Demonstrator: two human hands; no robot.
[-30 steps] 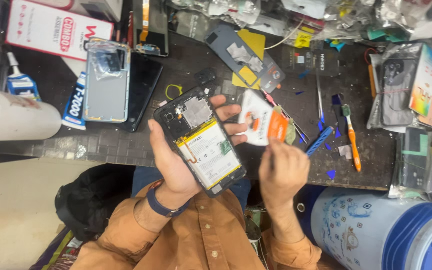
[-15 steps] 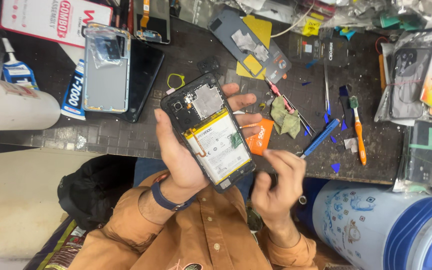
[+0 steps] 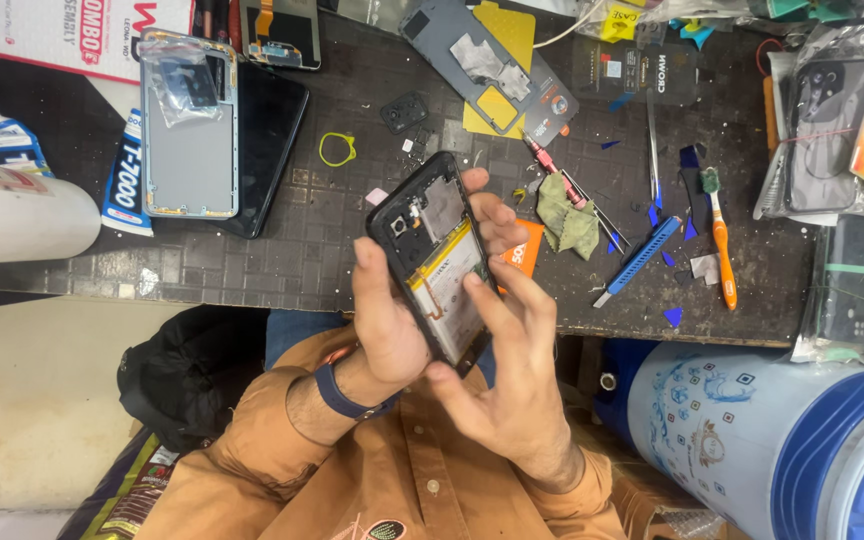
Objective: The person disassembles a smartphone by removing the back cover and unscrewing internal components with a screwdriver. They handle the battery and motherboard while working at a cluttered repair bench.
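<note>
An opened black phone [image 3: 435, 245] with its back cover off shows a white battery and a grey metal shield. My left hand [image 3: 392, 320] grips it from below, thumb along its left edge, fingers wrapped behind. My right hand [image 3: 507, 385] holds nothing; its spread fingers reach up from the lower right and its index fingertip presses on the battery's lower part. An orange card [image 3: 518, 256] lies on the black work mat [image 3: 332, 240] just behind the phone.
On the mat lie a grey phone back cover [image 3: 190, 130], a glue tube [image 3: 125, 175], a yellow ring [image 3: 336, 150], a green cloth [image 3: 564, 218], a blue pry tool [image 3: 640, 260] and an orange brush [image 3: 722, 250]. A blue-and-white container [image 3: 772, 440] stands at lower right.
My right hand has put down the orange card it held a second ago, dipped below the table edge, then come up onto the phone's battery. The phone has stayed in my left hand.
</note>
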